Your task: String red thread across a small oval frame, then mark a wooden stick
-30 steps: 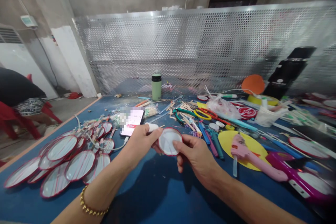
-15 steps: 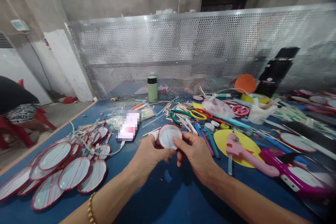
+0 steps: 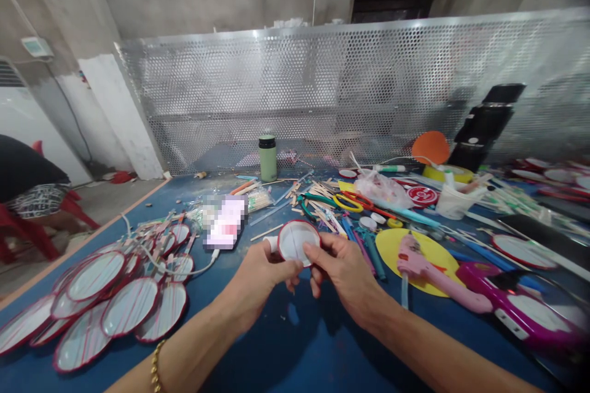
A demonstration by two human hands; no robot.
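Observation:
Between my two hands, above the blue tabletop, is a small round white disc with a red rim (image 3: 297,241), its face tilted up toward me. My left hand (image 3: 265,270) grips its lower left edge, the thumb along the bottom. A white wrap (image 3: 273,244) shows on a left finger. My right hand (image 3: 336,264) pinches the right edge with the thumb on the face. Fingers behind the disc are partly hidden. To my left lies a heap of larger red-rimmed white discs (image 3: 130,306) with pink streaks, several on sticks. A pink glue gun (image 3: 426,273) rests on a yellow disc (image 3: 389,245) at right.
A phone with a blurred screen (image 3: 230,221) and white cable lies left of centre. Behind it stands a green bottle (image 3: 268,159). Yellow-handled scissors (image 3: 346,202), wooden sticks and a white cup (image 3: 454,199) fill the back right. A perforated metal panel (image 3: 295,92) borders the table.
The view has shifted very slightly. Both hands keep the small disc in nearly the same place, with only slight finger movement.

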